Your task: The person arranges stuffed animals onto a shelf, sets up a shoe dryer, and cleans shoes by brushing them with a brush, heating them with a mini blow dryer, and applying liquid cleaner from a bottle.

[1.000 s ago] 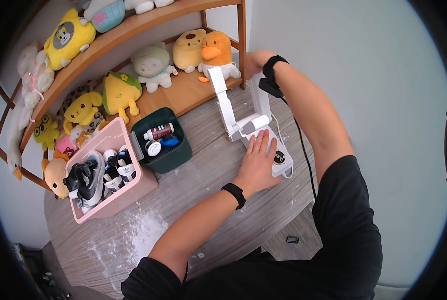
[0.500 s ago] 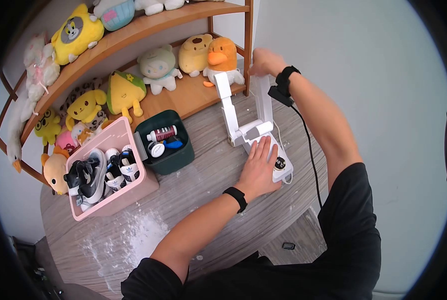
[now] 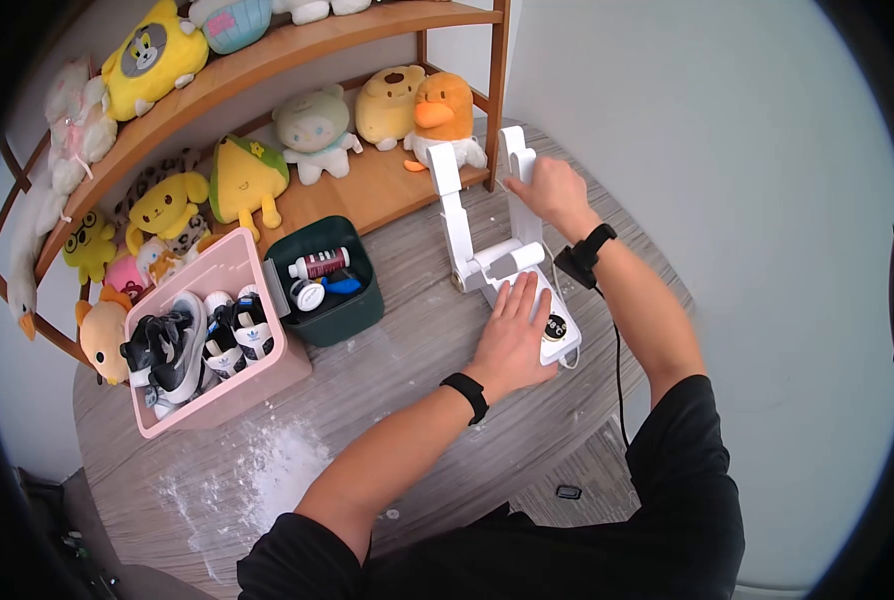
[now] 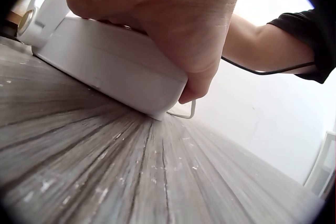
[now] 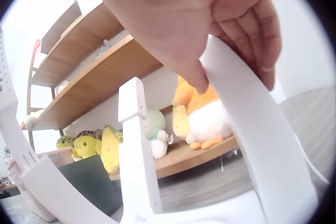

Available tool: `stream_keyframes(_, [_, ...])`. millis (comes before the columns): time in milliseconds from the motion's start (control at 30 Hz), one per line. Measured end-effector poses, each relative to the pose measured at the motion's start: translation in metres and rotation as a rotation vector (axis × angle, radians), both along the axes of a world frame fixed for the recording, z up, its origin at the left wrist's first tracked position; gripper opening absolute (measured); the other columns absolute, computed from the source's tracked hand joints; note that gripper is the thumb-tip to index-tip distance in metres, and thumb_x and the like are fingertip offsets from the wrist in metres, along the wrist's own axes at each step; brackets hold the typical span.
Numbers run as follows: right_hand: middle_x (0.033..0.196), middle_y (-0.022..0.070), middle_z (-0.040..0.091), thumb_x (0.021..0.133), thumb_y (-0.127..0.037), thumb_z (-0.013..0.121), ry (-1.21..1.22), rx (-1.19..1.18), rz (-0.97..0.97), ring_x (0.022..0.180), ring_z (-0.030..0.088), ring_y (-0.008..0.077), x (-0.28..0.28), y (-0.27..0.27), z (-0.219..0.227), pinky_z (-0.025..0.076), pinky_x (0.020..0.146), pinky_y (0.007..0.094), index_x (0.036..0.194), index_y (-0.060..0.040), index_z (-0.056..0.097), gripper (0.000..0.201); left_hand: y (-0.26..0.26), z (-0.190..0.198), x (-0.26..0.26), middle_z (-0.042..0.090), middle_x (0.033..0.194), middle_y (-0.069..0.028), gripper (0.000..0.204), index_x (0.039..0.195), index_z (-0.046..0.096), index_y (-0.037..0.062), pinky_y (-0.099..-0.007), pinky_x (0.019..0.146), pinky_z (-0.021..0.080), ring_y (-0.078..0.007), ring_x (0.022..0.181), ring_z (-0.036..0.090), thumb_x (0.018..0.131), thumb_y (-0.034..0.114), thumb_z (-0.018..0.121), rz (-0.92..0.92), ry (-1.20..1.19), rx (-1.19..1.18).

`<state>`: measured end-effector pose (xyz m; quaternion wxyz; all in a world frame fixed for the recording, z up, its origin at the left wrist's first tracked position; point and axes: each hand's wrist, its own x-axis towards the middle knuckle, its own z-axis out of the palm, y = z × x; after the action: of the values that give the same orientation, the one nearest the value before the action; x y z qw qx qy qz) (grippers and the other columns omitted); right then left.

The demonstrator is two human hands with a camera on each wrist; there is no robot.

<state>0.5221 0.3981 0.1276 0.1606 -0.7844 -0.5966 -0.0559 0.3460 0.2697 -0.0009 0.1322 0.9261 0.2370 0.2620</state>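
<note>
A white shoe dryer [image 3: 545,345] with several folding arms lies on the table, its round display showing a °C reading. My left hand [image 3: 510,343] rests on the base with straight fingers, next to the display. In the left wrist view, the palm is over the end of the white base [image 4: 113,64], which sits on the wood. At the dryer's right side, my right hand [image 3: 557,195] holds an upright arm [image 5: 252,119] between thumb and fingers near its top. Other arms stand up at the left [image 3: 457,225] and just behind the held one [image 3: 512,150].
A pink bin [image 3: 232,408] with several shoes and a dark green bin [image 3: 342,330] with a bottle stand left. White powder [image 3: 277,470] is spread on the table. A wooden shelf [image 3: 367,215] with plush toys is behind; a wall [image 3: 767,250] is right.
My right hand has come toward me from the far end of the dryer and now holds the nearer right arm; the arm behind it shows uncovered. My left hand has stayed on the base.
</note>
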Motion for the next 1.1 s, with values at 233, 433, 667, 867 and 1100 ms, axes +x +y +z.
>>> stream_keyframes(233, [0.092, 0.0248, 0.079, 0.087, -0.052, 0.081, -0.035, 0.141, 0.033, 0.088, 0.078, 0.0412, 0.007, 0.016, 0.024, 0.063, 0.079, 0.0497, 0.093, 0.0019, 0.080, 0.055, 0.001, 0.000, 0.000, 0.033, 0.165, -0.0384, 0.109, 0.154, 0.046, -0.0113, -0.0580, 0.134, 0.018, -0.0497, 0.160, 0.026, 0.071, 0.046, 0.085, -0.016, -0.003, -0.003])
stream_keyframes(433, [0.093, 0.0250, 0.078, 0.087, -0.049, 0.080, -0.003, 0.174, 0.082, 0.089, 0.078, 0.0423, 0.002, 0.027, 0.018, 0.063, 0.080, 0.0507, 0.098, 0.0019, 0.080, 0.052, 0.005, 0.001, 0.006, 0.034, 0.164, -0.0393, 0.109, 0.153, 0.046, -0.0123, -0.0585, 0.133, 0.019, -0.0514, 0.158, 0.028, 0.071, 0.047, 0.085, 0.047, 0.003, 0.027])
stream_keyframes(667, [0.104, 0.0280, 0.078, 0.089, -0.038, 0.078, 0.277, 0.327, 0.125, 0.098, 0.077, 0.0427, 0.005, 0.012, -0.001, 0.061, 0.087, 0.0492, 0.117, 0.0025, 0.074, 0.050, 0.002, 0.009, 0.007, 0.037, 0.162, -0.0400, 0.110, 0.153, 0.048, -0.0124, -0.0589, 0.132, 0.020, -0.0519, 0.157, 0.031, 0.073, 0.053, 0.084, 0.086, 0.142, 0.079])
stream_keyframes(867, [0.119, 0.0198, 0.080, 0.089, -0.022, 0.076, 0.780, 0.079, 0.303, 0.112, 0.075, 0.0277, 0.031, -0.017, 0.010, 0.057, 0.099, 0.0401, 0.127, 0.0013, 0.072, 0.045, 0.002, 0.009, 0.009, 0.038, 0.162, -0.0397, 0.110, 0.153, 0.048, -0.0118, -0.0591, 0.131, 0.021, -0.0518, 0.157, 0.031, 0.074, 0.056, 0.083, 0.093, 0.161, 0.093])
stream_keyframes(1100, [0.135, 0.0118, 0.075, 0.088, -0.010, 0.075, 1.136, 0.003, 0.577, 0.139, 0.060, 0.0255, 0.058, -0.036, -0.014, 0.043, 0.117, 0.0400, 0.097, -0.0051, 0.067, 0.012, 0.002, 0.008, 0.010, 0.038, 0.162, -0.0404, 0.110, 0.154, 0.047, -0.0119, -0.0600, 0.131, 0.023, -0.0520, 0.157, 0.031, 0.074, 0.056, 0.083, 0.093, 0.174, 0.109])
